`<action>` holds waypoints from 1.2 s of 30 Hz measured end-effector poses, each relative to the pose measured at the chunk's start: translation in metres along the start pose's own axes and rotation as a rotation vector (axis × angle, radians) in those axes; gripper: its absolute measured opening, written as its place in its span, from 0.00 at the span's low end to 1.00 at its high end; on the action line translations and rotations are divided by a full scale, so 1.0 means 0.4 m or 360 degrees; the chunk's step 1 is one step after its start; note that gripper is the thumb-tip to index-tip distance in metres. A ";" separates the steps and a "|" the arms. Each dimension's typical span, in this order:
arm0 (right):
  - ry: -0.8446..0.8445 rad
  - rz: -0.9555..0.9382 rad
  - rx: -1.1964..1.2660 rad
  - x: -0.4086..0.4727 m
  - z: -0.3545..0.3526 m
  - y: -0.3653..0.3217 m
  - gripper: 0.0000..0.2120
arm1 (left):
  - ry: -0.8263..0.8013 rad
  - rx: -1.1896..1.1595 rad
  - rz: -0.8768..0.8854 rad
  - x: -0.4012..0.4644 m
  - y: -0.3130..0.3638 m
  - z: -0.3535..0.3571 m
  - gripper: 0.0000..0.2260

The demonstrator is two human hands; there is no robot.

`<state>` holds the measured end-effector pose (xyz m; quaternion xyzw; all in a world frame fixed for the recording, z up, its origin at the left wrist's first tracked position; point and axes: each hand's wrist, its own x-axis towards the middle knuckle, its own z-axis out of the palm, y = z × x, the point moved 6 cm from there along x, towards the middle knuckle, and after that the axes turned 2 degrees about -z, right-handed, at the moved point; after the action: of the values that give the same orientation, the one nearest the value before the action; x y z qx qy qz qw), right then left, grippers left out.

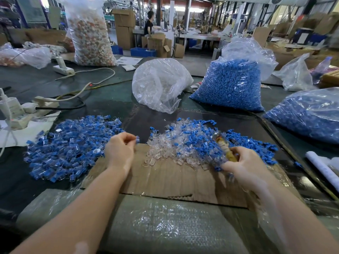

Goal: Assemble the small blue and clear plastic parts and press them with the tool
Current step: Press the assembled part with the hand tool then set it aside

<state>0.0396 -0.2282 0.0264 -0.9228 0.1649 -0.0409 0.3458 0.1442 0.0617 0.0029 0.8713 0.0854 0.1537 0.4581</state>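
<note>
Left hand: the left hand (119, 151) was curled over the cardboard sheet (165, 178), its fingertips pinching a small blue and clear piece (137, 139) just beside the finished pile.
Right hand: the right hand (244, 163) was closed round the yellowish tool (224, 147), which slanted up over the loose parts; this hand was blurred, so the exact grip could not be told.
Done: a broad heap of joined pieces (67, 149) lay to the left of the cardboard, each one showing blue and clear together. This looked like a good share of work finished.
Left to do: a mixed heap of loose parts (192, 143) lay between the hands and to the right, clear shells nearer the middle and blue plugs toward the far right edge. None of these appeared joined.
Stock: a full bag of blue parts (231, 85) stood behind the work area, a second blue bag (308, 114) lay at the right, and a mostly slack clear bag (159, 85) stood behind the middle. Judged from these, much more remained than had been completed.
Step in hand: the pinched piece was probably a finished one about to join the pile, or one just picked for pressing; the pictures did not settle which.
</note>
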 end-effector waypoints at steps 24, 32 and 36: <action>0.0229 0.0161 -0.1116 0.057 -0.040 0.111 0.25 | -0.0748 0.0092 0.0746 -0.205 0.156 0.218 0.03; 0.0421 0.0107 -0.1026 0.025 -0.028 0.095 0.27 | -0.0627 0.0237 0.0669 -0.232 0.150 0.254 0.09; 0.0586 -0.0521 -0.0713 -0.015 -0.006 0.021 0.10 | -0.0597 0.0261 0.0703 -0.236 0.149 0.256 0.07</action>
<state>0.0311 -0.2336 0.0229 -0.9673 0.0789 -0.2248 0.0876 0.0914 -0.0785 -0.0203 0.9161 -0.1803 0.0788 0.3493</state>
